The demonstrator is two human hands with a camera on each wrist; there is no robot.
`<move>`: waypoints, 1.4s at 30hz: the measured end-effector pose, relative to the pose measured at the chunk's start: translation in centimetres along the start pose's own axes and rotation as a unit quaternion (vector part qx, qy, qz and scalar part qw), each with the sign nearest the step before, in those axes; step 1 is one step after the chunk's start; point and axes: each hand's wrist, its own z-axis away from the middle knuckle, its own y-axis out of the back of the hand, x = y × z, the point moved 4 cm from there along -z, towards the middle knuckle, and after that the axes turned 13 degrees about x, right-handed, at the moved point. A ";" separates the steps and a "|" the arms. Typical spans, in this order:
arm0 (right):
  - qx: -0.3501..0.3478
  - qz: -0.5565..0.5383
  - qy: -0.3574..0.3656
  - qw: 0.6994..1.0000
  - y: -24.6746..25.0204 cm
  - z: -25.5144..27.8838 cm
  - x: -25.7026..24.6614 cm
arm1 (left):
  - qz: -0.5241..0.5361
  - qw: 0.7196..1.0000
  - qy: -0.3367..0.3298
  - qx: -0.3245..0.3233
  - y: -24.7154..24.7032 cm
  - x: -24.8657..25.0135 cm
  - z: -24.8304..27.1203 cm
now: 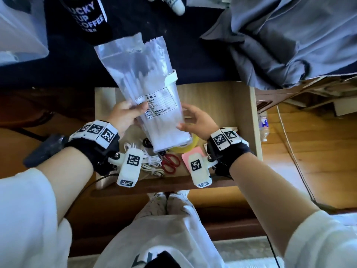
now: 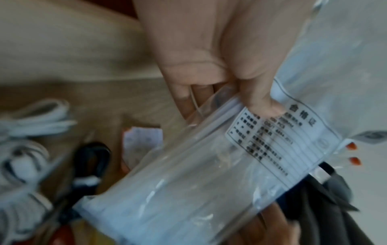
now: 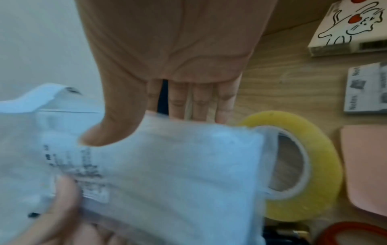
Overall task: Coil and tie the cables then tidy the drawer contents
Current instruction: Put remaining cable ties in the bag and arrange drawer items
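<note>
Above the open wooden drawer (image 1: pixel 245 113) I hold a clear bag of white cable ties (image 1: pixel 148 80) with both hands. My left hand (image 1: pixel 126 113) pinches its left edge, thumb on the printed label (image 2: pixel 280 140) and fingers underneath. My right hand (image 1: pixel 194 119) grips the right edge, with the thumb on top and straight fingers (image 3: pixel 199 101) behind the bag (image 3: pixel 178 165). In the drawer lie coiled white cables (image 1: pixel 152 161), a black cable (image 2: pixel 92 157), red scissors (image 1: pixel 171 163), a yellow tape roll (image 3: pixel 322 165) and a pink notepad (image 3: pixel 366 165).
A small illustrated box (image 3: pixel 345 29) and a notes pad (image 3: pixel 364 89) sit at the drawer's right side. On the dark tabletop behind stand a black coffee cup (image 1: pixel 88 18) and crumpled grey cloth (image 1: pixel 289 39). A plastic bottle (image 1: pixel 263 124) lies right of the drawer.
</note>
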 end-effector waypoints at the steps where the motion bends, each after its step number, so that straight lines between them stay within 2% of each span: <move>1: 0.029 -0.018 0.017 0.999 0.7 -0.1 -0.6 | 0.009 1.000 0.005 -0.024 -1.1 0.3 0.1; 4: 0.128 -0.061 0.022 0.990 3.4 -0.4 -0.7 | 0.031 0.995 0.028 -0.095 -4.1 0.6 0.6; 6: 0.172 -0.077 0.007 0.982 5.3 -0.2 -0.4 | 0.050 0.991 0.039 -0.120 -5.7 0.7 1.0; 9: 0.189 -0.085 -0.005 0.978 6.8 0.5 0.0 | 0.082 0.980 0.032 -0.176 -7.5 0.9 1.6; 12: 0.182 -0.045 0.025 0.982 6.6 1.0 -0.1 | 0.125 0.969 0.047 -0.206 -8.5 0.9 2.1; 15: 0.150 0.027 0.030 0.988 5.9 1.2 -0.3 | 0.081 0.978 0.049 -0.184 -9.1 1.0 2.6; 17: 0.163 -0.002 0.030 0.986 6.5 1.0 -0.5 | 0.048 0.988 0.027 -0.146 -9.2 1.4 2.5; 20: 0.155 0.004 0.014 0.988 6.9 0.5 -0.3 | 0.041 0.989 0.010 -0.144 -9.6 1.6 2.5; 22: 0.158 0.029 0.031 0.987 7.4 0.1 -1.2 | 0.022 0.989 -0.014 -0.147 -10.0 2.2 2.4; 26: 0.224 -0.024 0.086 0.970 10.0 0.1 -3.5 | 0.068 0.984 -0.049 -0.156 -10.5 3.7 1.8; 29: 0.231 -0.016 0.049 0.972 10.6 -0.5 -2.4 | 0.058 0.985 -0.074 -0.144 -11.1 4.2 1.4; 32: 0.216 0.035 0.001 0.976 10.3 -1.5 0.2 | -0.008 0.990 -0.087 -0.110 -12.0 3.8 0.4; 34: 0.245 0.010 0.000 0.969 10.8 -2.0 0.4 | -0.037 0.987 -0.104 -0.118 -12.5 4.4 0.4; 37: 0.259 -0.019 0.010 0.966 11.3 -1.9 0.4 | -0.015 0.988 -0.102 -0.118 -12.5 4.6 0.1; 39: 0.220 0.069 -0.016 0.973 11.0 -2.5 1.3 | -0.004 0.990 -0.069 -0.123 -12.6 4.0 0.0; 41: 0.182 0.188 -0.042 0.964 10.7 -3.2 1.9 | 0.016 0.991 -0.039 -0.130 -12.7 3.4 0.3; 42: 0.177 0.194 -0.044 0.964 10.7 -3.5 2.1 | 0.039 0.991 -0.025 -0.128 -12.6 3.3 0.3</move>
